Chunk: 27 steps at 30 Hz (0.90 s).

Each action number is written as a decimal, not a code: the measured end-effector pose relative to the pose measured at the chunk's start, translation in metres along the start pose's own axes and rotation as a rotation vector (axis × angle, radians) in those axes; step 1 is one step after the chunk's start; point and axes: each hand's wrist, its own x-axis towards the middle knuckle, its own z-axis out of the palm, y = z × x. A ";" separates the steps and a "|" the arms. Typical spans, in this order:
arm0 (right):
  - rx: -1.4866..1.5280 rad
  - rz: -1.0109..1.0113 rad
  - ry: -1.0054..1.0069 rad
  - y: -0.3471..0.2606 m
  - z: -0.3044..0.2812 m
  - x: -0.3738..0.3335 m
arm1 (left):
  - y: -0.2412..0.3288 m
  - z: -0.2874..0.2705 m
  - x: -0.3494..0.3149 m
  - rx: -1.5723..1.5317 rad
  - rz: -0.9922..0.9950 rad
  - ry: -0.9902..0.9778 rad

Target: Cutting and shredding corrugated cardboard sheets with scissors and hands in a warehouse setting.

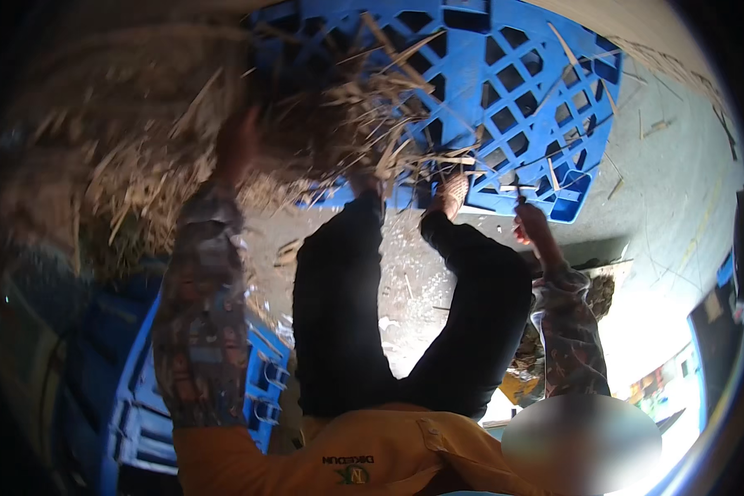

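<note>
My left hand (238,142) is at the edge of a large heap of dry, straw-like stalks (140,190) on the left. Motion smears its fingers, so I cannot tell whether it grips any stalks. On the right, my right hand (532,225) is closed around a small thin tool (519,195) with a dark narrow end pointing away from me. The tool's exact kind is too small to make out. It is held just off the near edge of a blue plastic lattice pallet (504,107), on which loose stalks (380,99) lie scattered.
My foot (450,197) rests at the pallet's near edge, below my dark trouser legs (471,281). A blue plastic crate (264,372) stands at lower left. Bits of stalk litter the pale floor (661,165). A brownish bundle (599,293) lies beyond my right forearm.
</note>
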 end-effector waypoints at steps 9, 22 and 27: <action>-0.009 -0.201 0.076 -0.157 0.026 -0.176 | 0.217 -0.071 -0.175 -1.048 -0.208 0.129; -0.265 -0.476 0.000 -0.262 0.250 -0.320 | 0.140 -0.086 -0.349 -2.173 -0.608 0.066; 0.259 -1.367 0.560 -0.420 0.230 -0.393 | 0.006 -0.075 -0.481 -2.229 -0.976 0.262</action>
